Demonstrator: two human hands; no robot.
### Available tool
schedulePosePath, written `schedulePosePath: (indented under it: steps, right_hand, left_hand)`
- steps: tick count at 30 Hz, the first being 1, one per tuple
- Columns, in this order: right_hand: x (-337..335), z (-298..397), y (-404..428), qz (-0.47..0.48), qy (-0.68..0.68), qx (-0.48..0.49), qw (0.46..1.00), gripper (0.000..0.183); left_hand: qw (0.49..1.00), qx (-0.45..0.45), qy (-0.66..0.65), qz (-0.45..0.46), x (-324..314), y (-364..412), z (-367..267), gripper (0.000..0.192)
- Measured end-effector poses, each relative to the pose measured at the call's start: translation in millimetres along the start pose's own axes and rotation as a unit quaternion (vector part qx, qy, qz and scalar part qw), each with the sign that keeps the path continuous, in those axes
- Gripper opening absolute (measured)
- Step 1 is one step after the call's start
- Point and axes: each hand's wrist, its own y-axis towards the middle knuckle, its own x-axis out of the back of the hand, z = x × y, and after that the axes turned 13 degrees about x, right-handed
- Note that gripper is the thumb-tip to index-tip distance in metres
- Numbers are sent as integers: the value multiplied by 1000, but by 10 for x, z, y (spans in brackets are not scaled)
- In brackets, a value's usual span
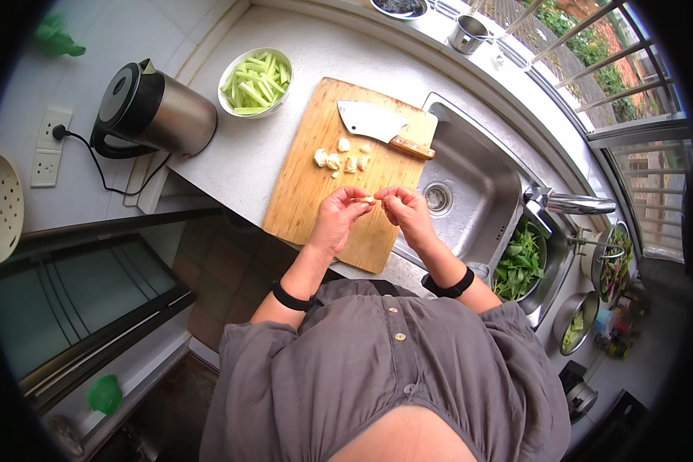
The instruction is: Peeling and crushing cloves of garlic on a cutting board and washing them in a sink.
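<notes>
Between the fingertips of my left hand (338, 216) is a small pale garlic clove (369, 200). My right hand (405, 212) meets it from the other side, its thumb and forefinger pinched together at the clove's end; whether they grip the clove or a bit of skin is too small to tell. Both hands are above a wooden cutting board (300, 202). Several garlic cloves (333, 160) lie loose on the board beyond my fingers. Farther back rests a cleaver (372, 120) with a wooden handle (413, 147) pointing toward the sink.
A bowl of cut green vegetable strips (255, 84) stands back left, near an electric kettle (156, 112). The steel sink (473, 167) adjoins the board's right side. Beyond its faucet (577, 203) are leafy greens (520, 260) in a basin and a metal bowl (577, 323).
</notes>
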Motion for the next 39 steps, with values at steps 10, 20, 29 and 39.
schedulePosePath:
  steps: [10,20,29,39]
  right_hand:
    - [-82,34,-2,42,-235,107,965,9]
    - [-46,-282,296,87,75,-163,980,11]
    - [-188,-105,599,107,-436,107,887,9]
    - [85,-113,710,8,-31,-25,999,8]
  left_hand:
    - [996,12,80,-37,50,-51,17,16]
    - [995,81,-19,-57,226,-2,10,15]
    - [999,18,4,-33,273,33,-102,15]
    - [936,-139,287,-148,340,161,15,33]
